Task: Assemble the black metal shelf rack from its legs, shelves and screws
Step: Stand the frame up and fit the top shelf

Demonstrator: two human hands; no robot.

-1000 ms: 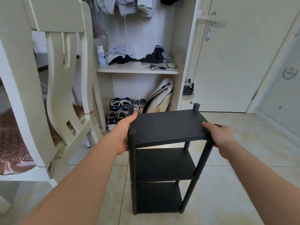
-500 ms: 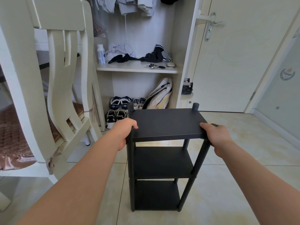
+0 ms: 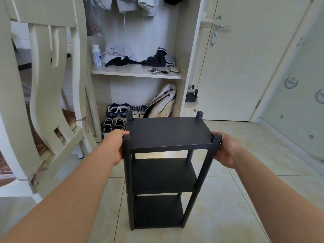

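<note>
My black shelf rack [image 3: 168, 135] stands upright on the glossy beige floor tiles [image 3: 245, 199], in front of the open wardrobe [image 3: 188, 71]. It has three flat, matte rectangular shelves [image 3: 163, 176] on four round tubular legs [image 3: 127, 172] (their capped tops poke above the top board). Its long axis is vertical, and the boards' longer sides run left to right. My left hand [image 3: 114, 146] curls round the top-left corner. My right hand [image 3: 226, 151] grips the near right post at its top.
</note>
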